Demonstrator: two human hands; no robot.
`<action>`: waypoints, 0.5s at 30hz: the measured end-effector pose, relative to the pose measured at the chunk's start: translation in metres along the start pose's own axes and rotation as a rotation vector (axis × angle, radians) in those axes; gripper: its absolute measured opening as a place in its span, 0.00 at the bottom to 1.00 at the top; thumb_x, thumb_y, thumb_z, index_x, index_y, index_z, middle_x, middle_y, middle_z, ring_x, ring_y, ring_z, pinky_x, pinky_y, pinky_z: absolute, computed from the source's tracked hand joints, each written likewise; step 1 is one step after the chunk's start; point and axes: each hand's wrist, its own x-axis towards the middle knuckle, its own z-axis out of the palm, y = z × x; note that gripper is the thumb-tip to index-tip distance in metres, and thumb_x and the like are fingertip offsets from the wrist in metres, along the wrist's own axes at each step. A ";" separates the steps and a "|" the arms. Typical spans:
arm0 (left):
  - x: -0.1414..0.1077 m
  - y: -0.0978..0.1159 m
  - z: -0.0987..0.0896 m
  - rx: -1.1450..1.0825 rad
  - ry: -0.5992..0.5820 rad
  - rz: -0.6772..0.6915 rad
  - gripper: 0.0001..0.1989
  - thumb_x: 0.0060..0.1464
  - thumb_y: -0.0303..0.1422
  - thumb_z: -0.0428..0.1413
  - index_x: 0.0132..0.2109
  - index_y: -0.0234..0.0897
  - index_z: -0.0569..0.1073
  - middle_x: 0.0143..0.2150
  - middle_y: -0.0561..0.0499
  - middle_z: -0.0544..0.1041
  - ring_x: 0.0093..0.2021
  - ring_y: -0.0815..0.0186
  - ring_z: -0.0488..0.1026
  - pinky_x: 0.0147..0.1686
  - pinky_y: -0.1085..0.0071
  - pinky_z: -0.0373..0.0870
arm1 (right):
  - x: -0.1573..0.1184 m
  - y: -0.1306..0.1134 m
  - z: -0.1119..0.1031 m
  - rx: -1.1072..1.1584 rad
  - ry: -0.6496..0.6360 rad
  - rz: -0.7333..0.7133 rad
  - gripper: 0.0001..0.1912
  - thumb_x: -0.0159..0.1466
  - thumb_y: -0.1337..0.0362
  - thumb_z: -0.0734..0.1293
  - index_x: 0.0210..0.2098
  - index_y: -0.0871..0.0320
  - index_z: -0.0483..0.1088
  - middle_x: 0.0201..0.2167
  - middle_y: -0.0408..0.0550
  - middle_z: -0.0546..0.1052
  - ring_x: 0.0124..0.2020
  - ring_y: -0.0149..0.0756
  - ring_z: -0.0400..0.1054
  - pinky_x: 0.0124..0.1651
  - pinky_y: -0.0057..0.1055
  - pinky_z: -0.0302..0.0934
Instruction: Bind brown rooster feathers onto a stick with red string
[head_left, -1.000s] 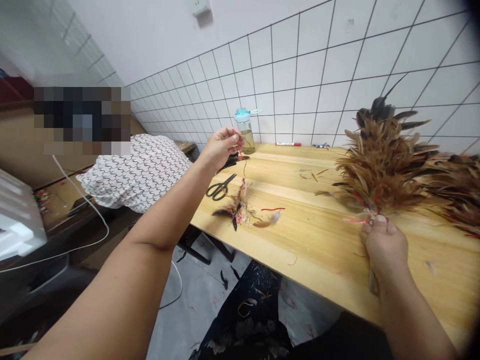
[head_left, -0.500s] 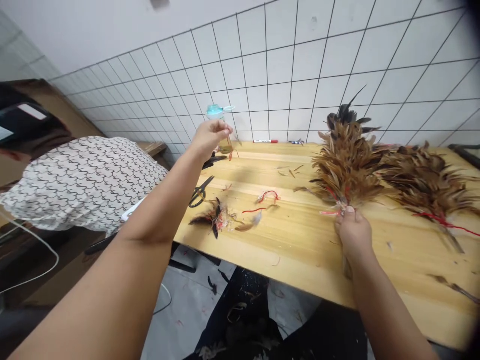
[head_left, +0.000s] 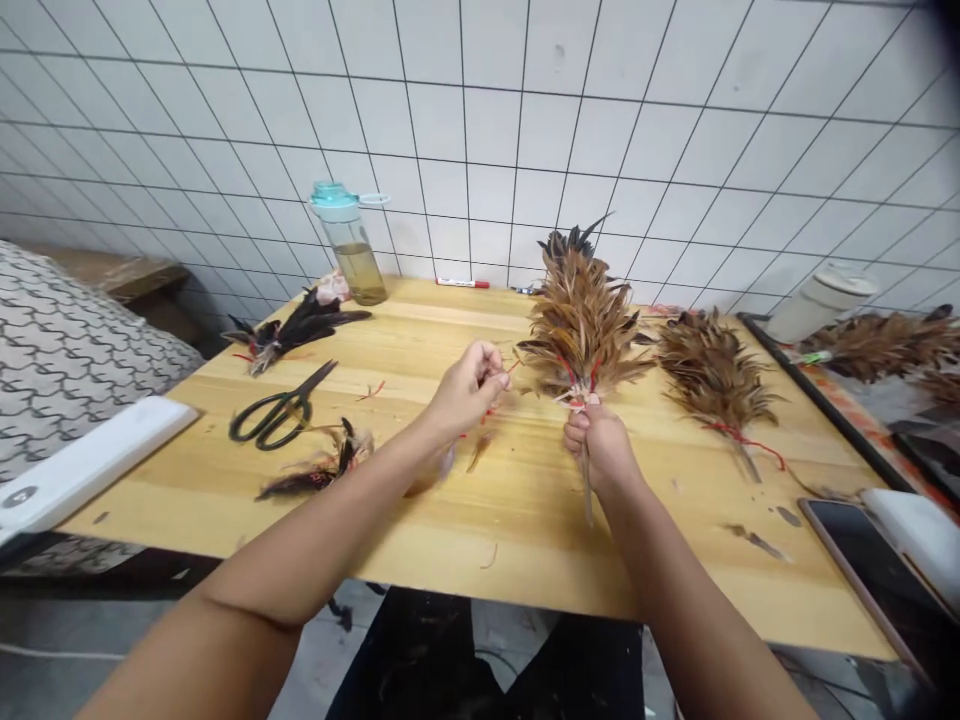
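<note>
My right hand (head_left: 600, 445) is closed round the thin stick handle of a brown feather duster (head_left: 581, 310), which points away from me with dark feathers at its tip. Red and pale strands (head_left: 577, 385) circle the base of its feathers. To its left, my left hand (head_left: 474, 385) is pinched just above the table. A thin reddish bit shows by its fingertips, too small to name. Loose feathers and red yarn scraps (head_left: 480, 452) lie beneath that hand. Farther left are black scissors (head_left: 279, 408), with a small pile of feathers (head_left: 330, 468) near them.
On the wooden table (head_left: 465, 540) stand a water bottle (head_left: 352, 250) and a bundle of black feathers (head_left: 289, 330). A second feather duster (head_left: 716, 375) lies to the right, with a phone (head_left: 870, 570) at the edge. A marker (head_left: 461, 283) lies by the tiled wall. A patterned garment (head_left: 67, 330) is at left.
My view has turned left to right, bringing the phone in. My left hand has come back from beside the bottle towards the duster. My right hand keeps its hold on the handle.
</note>
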 end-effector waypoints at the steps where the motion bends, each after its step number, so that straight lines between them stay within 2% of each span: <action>1: -0.002 -0.005 0.004 0.028 0.004 0.016 0.03 0.53 0.28 0.51 0.36 0.38 0.62 0.30 0.55 0.71 0.31 0.71 0.69 0.31 0.76 0.65 | 0.001 -0.003 0.006 0.028 -0.003 0.034 0.15 0.64 0.56 0.61 0.27 0.54 0.51 0.14 0.29 0.52 0.11 0.20 0.40 0.15 0.19 0.36; 2: -0.004 -0.009 0.007 0.059 0.006 0.026 0.01 0.54 0.28 0.50 0.35 0.37 0.64 0.31 0.54 0.71 0.32 0.71 0.69 0.33 0.75 0.65 | 0.002 -0.005 0.011 0.050 0.000 0.057 0.14 0.65 0.58 0.60 0.27 0.55 0.51 0.13 0.29 0.51 0.11 0.20 0.39 0.15 0.18 0.36; 7: -0.015 -0.017 0.017 0.171 -0.044 0.039 0.07 0.56 0.30 0.51 0.42 0.37 0.71 0.39 0.50 0.76 0.38 0.68 0.72 0.40 0.71 0.68 | 0.011 0.005 0.023 0.053 0.049 0.057 0.14 0.66 0.59 0.58 0.26 0.55 0.51 0.13 0.30 0.52 0.11 0.20 0.38 0.16 0.19 0.35; 11: -0.019 -0.018 0.027 0.279 -0.130 0.219 0.13 0.55 0.29 0.55 0.48 0.39 0.72 0.43 0.47 0.77 0.43 0.65 0.73 0.43 0.68 0.69 | 0.009 0.024 0.023 -0.033 0.067 0.008 0.14 0.62 0.56 0.62 0.25 0.55 0.56 0.12 0.31 0.52 0.12 0.22 0.43 0.16 0.22 0.38; 15: -0.018 -0.017 0.034 0.294 -0.149 0.372 0.09 0.57 0.29 0.54 0.45 0.40 0.75 0.41 0.47 0.78 0.43 0.65 0.74 0.44 0.67 0.70 | 0.004 0.043 0.026 -0.067 0.038 -0.015 0.14 0.56 0.53 0.66 0.25 0.56 0.61 0.17 0.37 0.62 0.17 0.25 0.55 0.20 0.24 0.49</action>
